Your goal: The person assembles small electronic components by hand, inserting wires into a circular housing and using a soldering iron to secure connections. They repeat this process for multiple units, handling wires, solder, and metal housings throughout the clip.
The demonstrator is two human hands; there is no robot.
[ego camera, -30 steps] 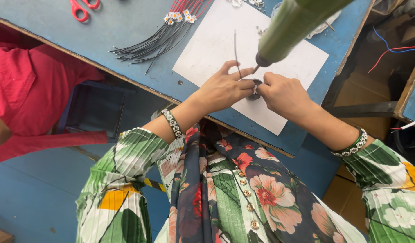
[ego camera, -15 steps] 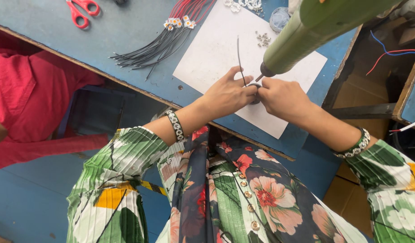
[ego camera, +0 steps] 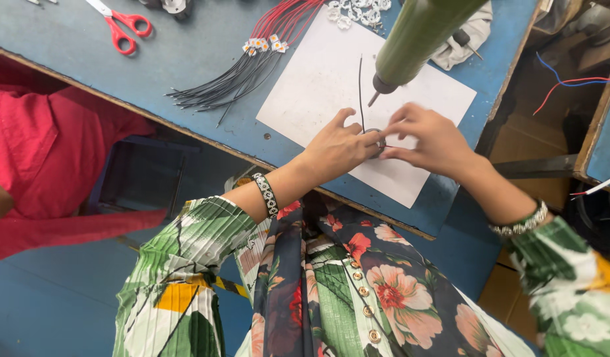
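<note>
My left hand and my right hand meet over a white paper sheet on the blue table. Together they pinch a small round metal part between the fingertips. A thin black wire rises from that part across the paper. A green hanging power screwdriver points its bit down just above my hands, with neither hand on it.
A bundle of black and red wires with small white tips lies left of the paper. Red-handled scissors lie at the far left. Several small white parts sit at the paper's top. A person in red sits to my left.
The view has shifted, so the table looks lower and nearer. My hands stay together on the small part, and the fingers of the right hand have spread a little.
</note>
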